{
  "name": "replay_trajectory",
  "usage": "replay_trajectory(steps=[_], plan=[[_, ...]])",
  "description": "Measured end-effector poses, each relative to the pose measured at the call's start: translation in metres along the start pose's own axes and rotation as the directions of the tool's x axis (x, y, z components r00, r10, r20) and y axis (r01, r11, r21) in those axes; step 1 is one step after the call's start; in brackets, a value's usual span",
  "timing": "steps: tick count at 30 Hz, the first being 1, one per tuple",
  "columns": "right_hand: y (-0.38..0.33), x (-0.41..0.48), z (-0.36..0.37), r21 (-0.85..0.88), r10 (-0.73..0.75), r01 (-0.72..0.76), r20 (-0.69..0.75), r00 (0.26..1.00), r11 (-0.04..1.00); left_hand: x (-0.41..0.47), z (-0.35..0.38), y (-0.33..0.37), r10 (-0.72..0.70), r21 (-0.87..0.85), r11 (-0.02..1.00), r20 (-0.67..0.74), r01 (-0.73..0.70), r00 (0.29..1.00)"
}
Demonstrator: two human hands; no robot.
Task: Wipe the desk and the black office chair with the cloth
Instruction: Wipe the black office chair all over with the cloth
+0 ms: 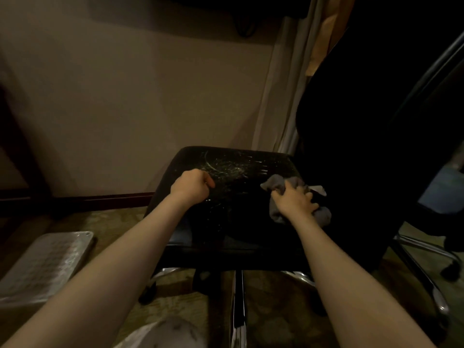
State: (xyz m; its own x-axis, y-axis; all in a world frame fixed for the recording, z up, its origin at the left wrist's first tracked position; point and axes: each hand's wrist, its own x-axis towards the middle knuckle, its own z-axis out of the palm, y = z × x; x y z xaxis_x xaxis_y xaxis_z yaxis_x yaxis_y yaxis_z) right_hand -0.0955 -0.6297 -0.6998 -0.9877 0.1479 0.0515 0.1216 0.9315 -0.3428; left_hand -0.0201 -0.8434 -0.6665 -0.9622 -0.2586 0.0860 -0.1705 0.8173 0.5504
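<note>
The work is on the black office chair [226, 222], and by the look of it on the seat alone. The grey cloth [275, 184] lies bunched on the seat at about 3 o'clock from its middle, close to the dark backrest [351, 146]. The right hand [295, 202] is on top of it with its fingers [307, 195] curled into the folds, grasping the cloth and pressing it down.

The left hand [192, 185] rests on the seat at about 10 o'clock. It is clenched into a loose fist, and nothing plainly shows inside it.

Pale curved streaks [218, 164] cross the far part of the seat at 12 o'clock. They could be wipe marks or wear in the surface; the dim light does not settle which. If they are wipe marks, the far half of the seat is done, and the 3 o'clock side is being worked at present.

The backrest, the chrome base [237, 310] at 6 o'clock and the seat's near edge give no sign either way. The bench does not clearly appear in the view, so its state cannot be judged.

As for writing, none can be read. A small white patch [317, 189] beside the cloth at 3 o'clock may be a sewn tag, but it is too blurred to show any print. No brand shows on the chair.
</note>
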Motion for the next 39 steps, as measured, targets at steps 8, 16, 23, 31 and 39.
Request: replay_trajectory(steps=[8, 16, 23, 31, 39], plan=[[-0.016, 0.005, 0.018, -0.017, 0.003, -0.005, -0.078, 0.997, 1.000, 0.010, 0.003, -0.023, -0.021, -0.077, 0.997, 0.037, 0.024, 0.999], [-0.084, -0.010, 0.035, 0.110, -0.383, 0.375, 0.058, 0.922, 0.921, 0.021, 0.029, -0.040, -0.057, -0.182, 0.982, 0.000, 0.056, 0.998], [-0.045, 0.006, 0.003, 0.370, -0.147, 0.246, -0.275, 0.950, 0.896, 0.008, 0.016, -0.049, -0.129, -0.249, 0.964, -0.115, 0.097, 0.985], [0.001, -0.002, 0.009, -0.076, -0.031, 0.030, -0.007, 0.999, 0.997, -0.006, 0.005, -0.084, -0.531, -0.094, 0.843, 0.010, 0.529, 0.848], [-0.004, -0.003, 0.009, -0.030, -0.081, 0.080, -0.025, 0.996, 0.996, -0.014, 0.017, -0.082, -0.604, -0.210, 0.767, 0.081, 0.606, 0.793]])
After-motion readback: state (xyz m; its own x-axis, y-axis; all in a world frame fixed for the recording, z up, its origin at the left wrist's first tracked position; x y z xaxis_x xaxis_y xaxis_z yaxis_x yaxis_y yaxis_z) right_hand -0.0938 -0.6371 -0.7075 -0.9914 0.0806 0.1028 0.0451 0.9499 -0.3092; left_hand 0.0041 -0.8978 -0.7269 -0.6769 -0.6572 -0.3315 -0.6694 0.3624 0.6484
